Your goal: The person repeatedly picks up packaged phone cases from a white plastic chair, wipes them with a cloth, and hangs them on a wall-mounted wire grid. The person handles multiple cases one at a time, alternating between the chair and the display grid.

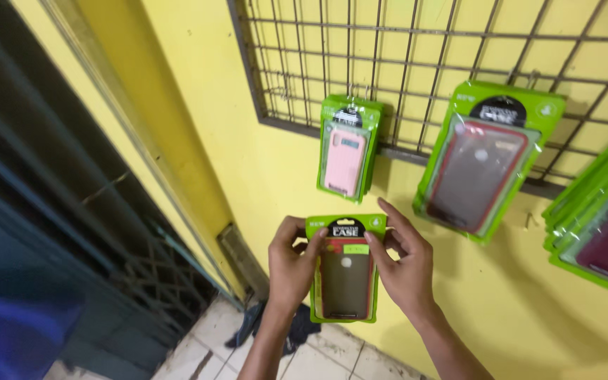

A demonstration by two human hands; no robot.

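So both hands are on one green blister pack (346, 271) with a dark, red-edged phone case inside, held up in front of the yellow wall (198, 84), just below the wire grid rack (416, 70). The left hand (291, 264) is curled around the pack's left edge, thumb over the front near the top corner, fingers tucked behind. The right hand (404, 264) grips the right edge, thumb pressing on the small green sticker on the front, index finger sticking out straight and up past the top corner rather than wrapped around it. Neither hand is spread open, both are closed on that same pack

Straight above the held pack, hanging off the bottom bar of the rack, is a pack with a pink case (348, 149). To the right of that one hangs a bigger tilted pack with a dark see-through case (485, 160), and further right at the frame edge there's a stack of more green packs (596, 236). Left of the rack is a dark doorway with a metal grille (72, 211), and below the held pack you can see pale floor tiles (318, 359)
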